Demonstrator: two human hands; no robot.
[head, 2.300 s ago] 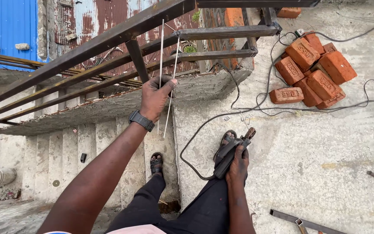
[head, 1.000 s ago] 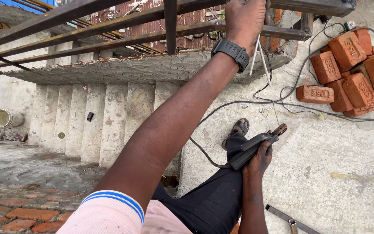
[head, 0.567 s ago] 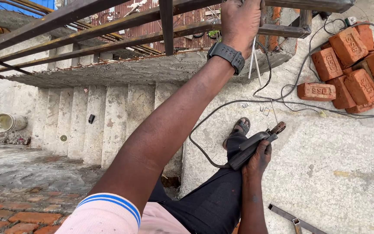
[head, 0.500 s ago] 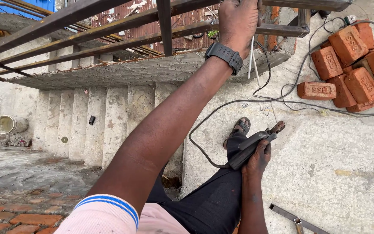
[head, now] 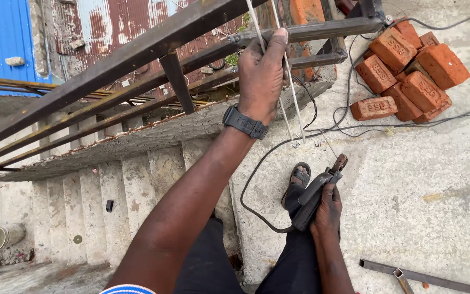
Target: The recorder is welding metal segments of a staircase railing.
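You are gripping thin welding rods (head: 292, 109) in your left hand (head: 262, 76) at twelve o'clock; your right hand (head: 327, 209) is clenching what is probably the electrode holder (head: 314, 196). Keep rods clear of the cable (head: 262, 163).

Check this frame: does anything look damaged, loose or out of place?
The bricks lie in a loose, tumbled heap with a black cable trailing past them. The concrete slab edge beneath the metal railing looks crumbled and rust-stained.

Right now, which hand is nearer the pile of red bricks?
Left. The left hand grips thin rods at the railing, beside the red bricks; the right hand holds the electrode holder lower down.
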